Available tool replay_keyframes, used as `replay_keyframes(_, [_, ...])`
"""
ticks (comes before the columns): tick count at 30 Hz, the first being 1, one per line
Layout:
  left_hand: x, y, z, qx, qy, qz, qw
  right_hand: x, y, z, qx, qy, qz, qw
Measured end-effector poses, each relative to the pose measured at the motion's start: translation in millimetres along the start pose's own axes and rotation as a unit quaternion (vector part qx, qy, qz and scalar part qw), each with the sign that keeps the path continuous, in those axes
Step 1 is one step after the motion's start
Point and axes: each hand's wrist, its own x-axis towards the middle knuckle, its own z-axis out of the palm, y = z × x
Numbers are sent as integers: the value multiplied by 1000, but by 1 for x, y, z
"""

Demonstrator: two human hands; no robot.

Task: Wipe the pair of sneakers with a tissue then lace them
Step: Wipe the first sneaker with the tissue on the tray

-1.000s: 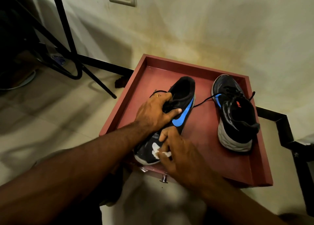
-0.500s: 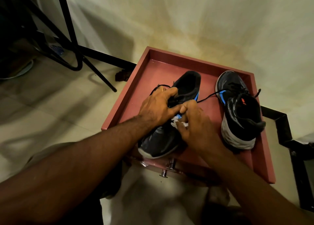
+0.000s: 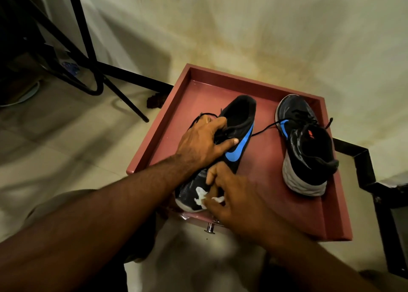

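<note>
Your right hand (image 3: 234, 194) slid the tissue (image 3: 202, 195) back from the blue swoosh (image 3: 239, 147) down to the toe of the left sneaker (image 3: 223, 150).

- My red tray (image 3: 154, 146) carries both sneakers.
- Left sneaker (image 3: 239, 124) lies tilted, toe toward me.
- Right sneaker (image 3: 306, 150) sits beside it, heel toward me.

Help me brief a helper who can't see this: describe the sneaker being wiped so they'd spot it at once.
Find the red tray on the floor by the wall. Two dark sneakers with blue logos sit in it. It is the sneaker gripped by the left hand, with the right hand pressing a white tissue on its toe; the other sneaker stands untouched.
</note>
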Motion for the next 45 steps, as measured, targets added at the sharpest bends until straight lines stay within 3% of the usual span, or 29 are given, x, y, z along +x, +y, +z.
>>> replay_keyframes(6, [1, 5, -2, 14, -4, -2, 1000, 36, 35, -23, -142, 146, 52, 978])
replay_keyframes(11, [3, 1, 0, 23, -3, 3, 1000, -2, 4, 4, -28, 18, -14, 999])
replay_keyframes(16, [9, 4, 1, 46, -16, 1, 999, 30, 38, -28, -139, 152, 54, 977])
replay_keyframes(20, [14, 1, 2, 53, -30, 12, 998, 5, 8, -8, -27, 47, 5, 999])
replay_keyframes(22, [16, -1, 1, 48, -42, 16, 998, -2, 3, 0, -23, 18, -21, 999])
replay_keyframes(27, [17, 6, -2, 29, -41, 25, 998, 30, 42, -34, -115, 129, 81, 982])
replay_keyframes(32, [18, 0, 0, 39, -49, 16, 998, -3, 6, -7, -10, -4, 7, 1000])
replay_keyframes(37, [20, 3, 0, 33, -51, 9, 998, 29, 34, -38, -119, 154, 75, 978])
replay_keyframes(42, [19, 10, -4, 55, -56, 2, 997, -3, 10, -6, -4, 0, 21, 1000])
replay_keyframes(45, [21, 10, -6, 51, -66, 5, 996, 19, 29, -20, -70, 86, 48, 993])
